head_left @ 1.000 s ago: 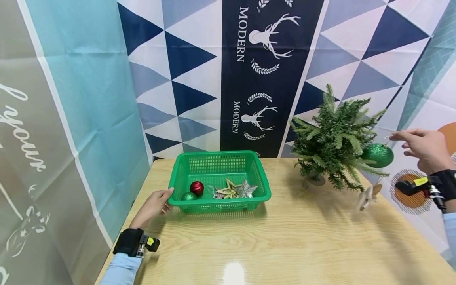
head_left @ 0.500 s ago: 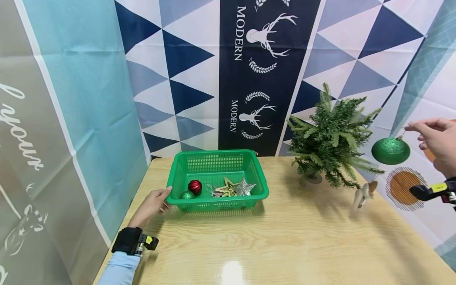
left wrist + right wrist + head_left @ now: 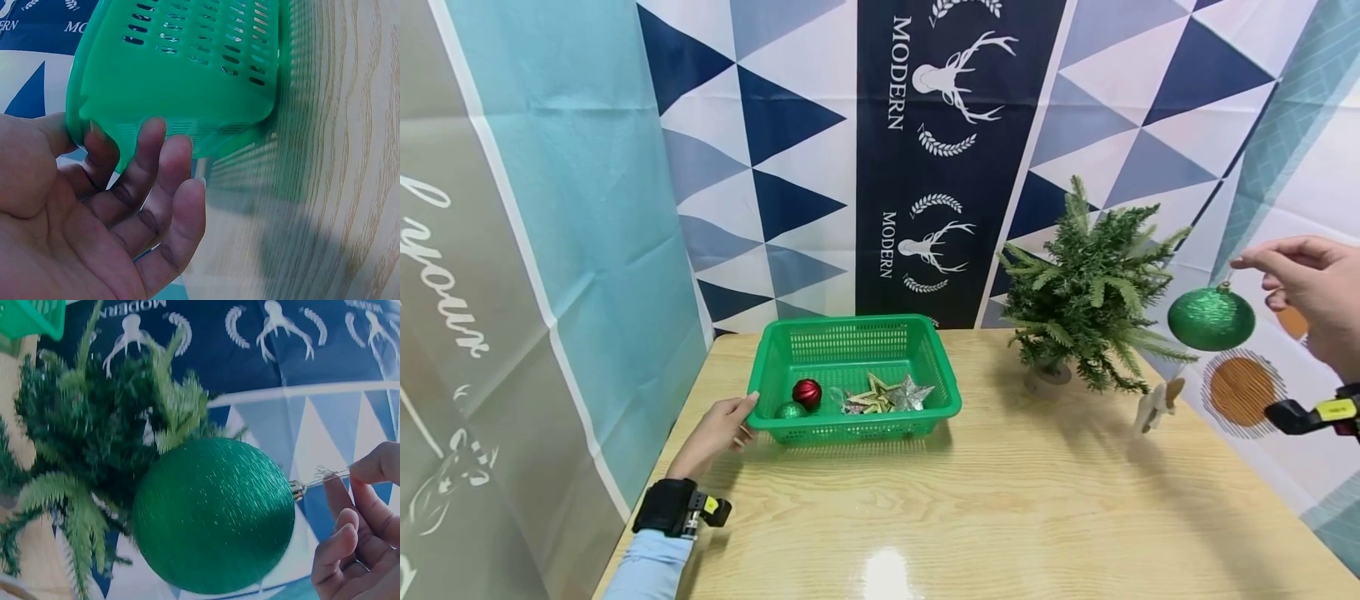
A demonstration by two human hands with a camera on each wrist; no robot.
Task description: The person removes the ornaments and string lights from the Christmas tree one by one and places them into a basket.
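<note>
My right hand (image 3: 1311,287) pinches the thin hanging loop of a shiny green bauble (image 3: 1212,318) between thumb and forefinger. In the right wrist view the bauble (image 3: 215,515) hangs from its metal cap, overlapping the branches of the small artificial Christmas tree (image 3: 1086,292). A white and brown ornament (image 3: 1157,404) hangs low on the tree's right side. At the left, my left hand (image 3: 717,429) grips the front left corner of the green plastic basket (image 3: 855,423). Its thumb and forefinger pinch the rim, while the other fingers (image 3: 181,212) are loosely bent beside the wall.
In the basket lie a red bauble (image 3: 807,393), a smaller green bauble (image 3: 790,410), a gold star (image 3: 874,395) and a silver star (image 3: 912,393). The wooden table (image 3: 1000,500) ends at a slanting right edge. A patterned cloth (image 3: 805,150) hangs close behind.
My right hand first drew the green bauble away to the right of the tree, then came slightly back toward it. My left hand keeps its grip on the basket.
</note>
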